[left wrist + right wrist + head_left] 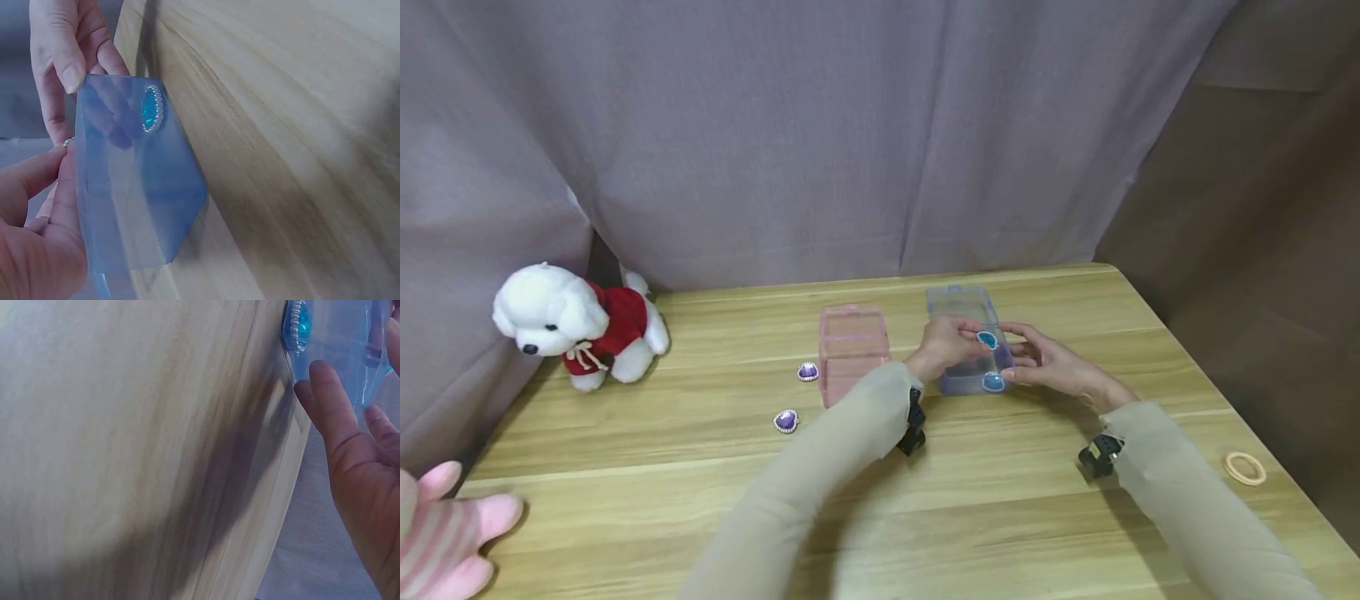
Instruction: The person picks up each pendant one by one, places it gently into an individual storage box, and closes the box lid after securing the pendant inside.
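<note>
My left hand [953, 343] reaches over the open blue clear box [955, 385] and pinches a blue gem with a beaded silver rim [988, 340]. Only a sliver of that gem shows in the left wrist view. Another blue gem [150, 109] is seen at the box's near right end, through its wall. My right hand [1052, 362] is at the box's right side, fingers spread and fairly straight, fingertips right at the wall and rim. In the right wrist view, its fingers [331, 400] overlap the box's side.
Left of the blue box stands an open pink clear box [853, 371], partly behind my left sleeve. Two purple heart gems [808, 372] lie beside it. A white toy dog [617, 325], a pink striped plush [452, 533] and a pale ring [1244, 468] are farther out.
</note>
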A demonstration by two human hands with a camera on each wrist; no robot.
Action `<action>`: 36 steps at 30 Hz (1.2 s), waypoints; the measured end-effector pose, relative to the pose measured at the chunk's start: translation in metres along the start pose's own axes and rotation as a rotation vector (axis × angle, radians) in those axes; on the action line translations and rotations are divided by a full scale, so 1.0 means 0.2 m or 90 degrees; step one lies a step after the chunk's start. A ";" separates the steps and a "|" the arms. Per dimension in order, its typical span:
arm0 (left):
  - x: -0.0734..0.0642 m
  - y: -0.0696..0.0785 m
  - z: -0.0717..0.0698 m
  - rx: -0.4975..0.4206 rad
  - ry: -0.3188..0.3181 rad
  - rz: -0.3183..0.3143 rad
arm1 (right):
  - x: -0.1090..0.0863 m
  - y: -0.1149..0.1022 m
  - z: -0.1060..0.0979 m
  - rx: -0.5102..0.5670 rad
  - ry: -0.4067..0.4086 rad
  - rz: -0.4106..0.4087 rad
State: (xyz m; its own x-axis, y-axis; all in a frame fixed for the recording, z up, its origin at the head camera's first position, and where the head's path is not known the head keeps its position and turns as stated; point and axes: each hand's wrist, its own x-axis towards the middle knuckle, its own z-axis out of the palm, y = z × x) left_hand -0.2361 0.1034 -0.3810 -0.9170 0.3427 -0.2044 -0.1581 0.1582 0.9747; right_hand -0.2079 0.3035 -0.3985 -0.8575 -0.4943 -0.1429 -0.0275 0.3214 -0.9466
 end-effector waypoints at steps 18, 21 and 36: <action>0.03 0.04 0.06 0.215 0.035 0.025 | 0.00 0.01 0.00 -0.004 -0.001 -0.006; 0.03 0.04 0.08 0.257 0.041 0.037 | 0.00 0.01 0.00 -0.005 -0.002 -0.009; 0.05 0.02 0.11 0.431 0.056 0.060 | 0.00 0.01 -0.01 -0.006 -0.008 -0.008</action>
State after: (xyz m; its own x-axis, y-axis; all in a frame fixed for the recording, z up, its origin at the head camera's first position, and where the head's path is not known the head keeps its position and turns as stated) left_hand -0.2373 0.1269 -0.3816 -0.9465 0.3111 -0.0857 0.1609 0.6851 0.7104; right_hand -0.2089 0.3061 -0.4007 -0.8508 -0.5078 -0.1353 -0.0428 0.3235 -0.9452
